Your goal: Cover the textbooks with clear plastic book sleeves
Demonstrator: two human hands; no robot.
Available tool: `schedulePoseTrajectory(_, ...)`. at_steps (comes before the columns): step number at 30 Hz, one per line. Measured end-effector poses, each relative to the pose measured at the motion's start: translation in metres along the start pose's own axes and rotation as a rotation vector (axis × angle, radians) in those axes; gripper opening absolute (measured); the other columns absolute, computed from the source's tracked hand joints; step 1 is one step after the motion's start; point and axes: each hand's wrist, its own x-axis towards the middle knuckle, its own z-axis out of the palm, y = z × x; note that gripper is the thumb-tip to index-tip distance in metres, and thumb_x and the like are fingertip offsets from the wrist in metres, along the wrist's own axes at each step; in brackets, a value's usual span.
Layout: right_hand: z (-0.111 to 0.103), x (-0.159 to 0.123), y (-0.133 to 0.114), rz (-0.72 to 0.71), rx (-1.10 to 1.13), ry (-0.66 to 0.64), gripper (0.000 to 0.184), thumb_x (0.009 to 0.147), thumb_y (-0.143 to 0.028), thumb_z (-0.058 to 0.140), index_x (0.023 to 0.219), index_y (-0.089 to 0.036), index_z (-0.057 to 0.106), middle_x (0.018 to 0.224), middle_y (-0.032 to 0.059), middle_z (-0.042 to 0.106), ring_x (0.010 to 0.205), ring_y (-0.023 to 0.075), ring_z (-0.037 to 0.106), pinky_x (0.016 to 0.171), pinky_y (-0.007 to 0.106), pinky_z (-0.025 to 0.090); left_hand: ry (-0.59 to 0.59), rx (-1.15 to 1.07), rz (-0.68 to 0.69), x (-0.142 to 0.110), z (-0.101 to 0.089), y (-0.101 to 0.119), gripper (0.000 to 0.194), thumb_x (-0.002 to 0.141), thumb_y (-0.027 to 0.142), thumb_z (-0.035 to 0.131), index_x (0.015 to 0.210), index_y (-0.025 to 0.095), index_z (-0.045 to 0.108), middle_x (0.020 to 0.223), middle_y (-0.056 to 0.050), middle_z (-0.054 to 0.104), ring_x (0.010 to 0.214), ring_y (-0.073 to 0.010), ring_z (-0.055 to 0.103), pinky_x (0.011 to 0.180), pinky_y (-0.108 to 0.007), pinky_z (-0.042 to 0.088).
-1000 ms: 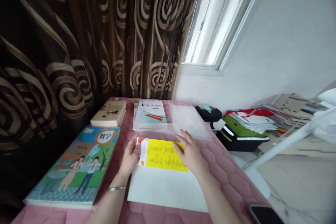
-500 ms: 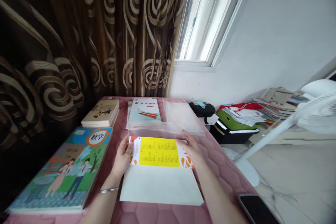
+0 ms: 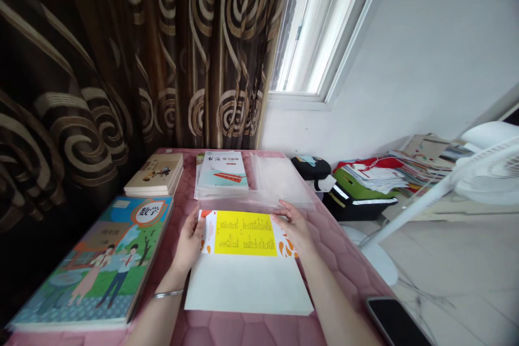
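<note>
A white book [image 3: 247, 286] lies flat in front of me, with a yellow printed panel [image 3: 245, 233] across its far part, white and orange at both ends. My left hand [image 3: 191, 235] grips the panel's left edge, thumb on top and fingers mostly hidden. At the opposite edge, my right hand [image 3: 292, 227] has its thumb on the panel and its fingers curled beyond the far corner. Whether the panel is a loose sheet or part of the book, I cannot tell. Just beyond the hands are clear plastic covers [image 3: 279, 181].
A pink quilted cloth [image 3: 206, 330] covers the table. Textbooks [image 3: 97, 259] lie at left, with tan books [image 3: 156, 173] behind them. A calligraphy book [image 3: 223, 170] lies at the back. A phone [image 3: 397, 321] sits at the right edge, near a white fan [image 3: 425, 203].
Both hands keep their hold at the panel's edges, almost still. The view has shifted very slightly.
</note>
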Motion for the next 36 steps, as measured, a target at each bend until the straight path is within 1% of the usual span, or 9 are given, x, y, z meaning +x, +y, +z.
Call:
schedulePoseTrajectory(3,-0.002,0.001,0.002,0.043,-0.011,0.005,0.071,0.055,-0.044,0.080,0.120,-0.024,0.059,0.087,-0.0006,0.070,0.057,0.0145,0.058,0.038,0.022,0.038,-0.014,0.000,0.012,0.001,0.000,0.000,0.080,0.069,0.057,0.075,0.134,0.018,0.051,0.117,-0.015,0.069,0.099,-0.0276,0.069,0.085,-0.039,0.055)
schedulePoseTrajectory(7,-0.006,0.005,0.010,0.007,0.002,-0.020,0.071,0.058,-0.044,0.079,0.124,-0.027,0.058,0.099,0.0015,0.070,0.061,0.0145,0.060,0.040,0.022,0.041,-0.015,0.025,0.024,0.001,0.001,0.001,0.080,0.069,0.057,0.075,0.134,0.018,0.051,0.119,-0.015,0.068,0.098,-0.0268,0.069,0.082,-0.037,0.055)
schedulePoseTrajectory(9,-0.007,0.006,0.012,-0.019,0.011,-0.033,0.074,0.060,-0.042,0.079,0.128,-0.028,0.056,0.112,0.0035,0.068,0.064,0.0137,0.061,0.042,0.021,0.043,-0.003,0.034,0.017,0.000,0.002,0.003,0.082,0.069,0.058,0.074,0.136,0.019,0.050,0.118,-0.015,0.069,0.095,-0.0257,0.069,0.079,-0.035,0.056)
schedulePoseTrajectory(13,-0.007,0.005,0.012,-0.040,0.011,-0.066,0.077,0.063,-0.039,0.078,0.135,-0.032,0.051,0.137,0.0052,0.055,0.058,0.0086,0.055,0.037,0.020,0.040,0.006,0.027,0.014,-0.003,0.004,0.006,0.086,0.069,0.057,0.074,0.141,0.020,0.044,0.111,-0.012,0.071,0.080,-0.0211,0.069,0.066,-0.030,0.055)
schedulePoseTrajectory(17,-0.007,0.004,0.010,-0.090,0.048,-0.054,0.081,0.065,-0.037,0.078,0.140,-0.032,0.047,0.131,0.0063,0.059,0.066,0.0117,0.059,0.042,0.020,0.043,-0.005,0.049,0.042,-0.002,0.002,0.002,0.083,0.072,0.056,0.072,0.141,0.020,0.042,0.101,-0.008,0.071,0.063,-0.0146,0.064,0.053,-0.024,0.049)
schedulePoseTrajectory(22,-0.007,0.004,0.010,-0.123,0.092,-0.062,0.088,0.064,-0.038,0.080,0.143,-0.037,0.041,0.130,0.0052,0.059,0.063,0.0106,0.058,0.048,0.024,0.049,-0.001,0.064,0.072,0.000,0.001,-0.001,0.071,0.075,0.053,0.070,0.134,0.020,0.046,0.100,-0.007,0.070,0.065,-0.0140,0.064,0.056,-0.025,0.050)
schedulePoseTrajectory(26,-0.004,0.006,0.011,-0.143,0.100,-0.030,0.085,0.060,-0.041,0.082,0.138,-0.033,0.049,0.105,0.0018,0.066,0.065,0.0128,0.058,0.052,0.025,0.050,0.016,0.041,0.075,0.000,0.005,0.003,0.067,0.072,0.055,0.072,0.125,0.020,0.051,0.100,-0.008,0.071,0.075,-0.0179,0.067,0.059,-0.026,0.050)
schedulePoseTrajectory(29,-0.004,0.008,0.011,-0.133,0.112,0.005,0.082,0.056,-0.043,0.084,0.131,-0.029,0.055,0.087,-0.0014,0.065,0.065,0.0137,0.057,0.054,0.026,0.050,0.018,0.067,0.084,0.000,0.006,0.004,0.065,0.071,0.058,0.071,0.121,0.020,0.053,0.100,-0.008,0.070,0.070,-0.0166,0.065,0.054,-0.024,0.048)
schedulePoseTrajectory(36,-0.009,0.006,0.005,-0.025,0.149,-0.097,0.074,0.058,-0.047,0.084,0.124,-0.027,0.059,0.087,-0.0010,0.067,0.074,0.0191,0.064,0.066,0.031,0.053,0.052,0.146,0.081,0.001,0.002,-0.001,0.060,0.075,0.056,0.067,0.121,0.022,0.052,0.095,-0.004,0.069,0.047,-0.0064,0.049,0.040,-0.019,0.034)
